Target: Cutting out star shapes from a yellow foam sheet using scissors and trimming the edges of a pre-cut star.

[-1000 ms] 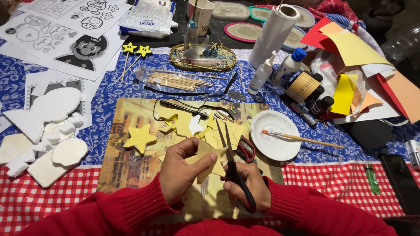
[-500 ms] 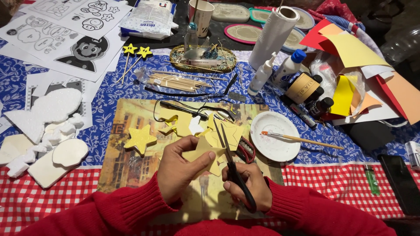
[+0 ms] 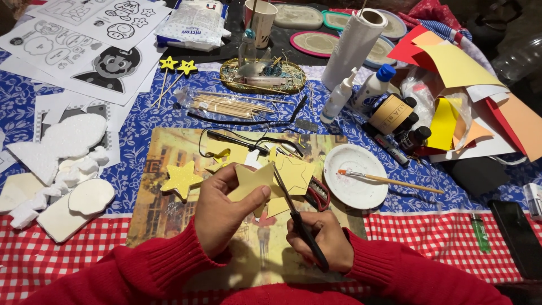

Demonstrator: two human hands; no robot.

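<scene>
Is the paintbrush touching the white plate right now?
Touching. The head view shows the paintbrush lying across the white plate, its orange-tipped bristles resting on the plate's surface.

The right hand hides the scissors' handles. The left hand covers part of the yellow foam. At the right frame edge the black phone and coloured paper are cut off; both sleeves run out at the bottom.
</scene>
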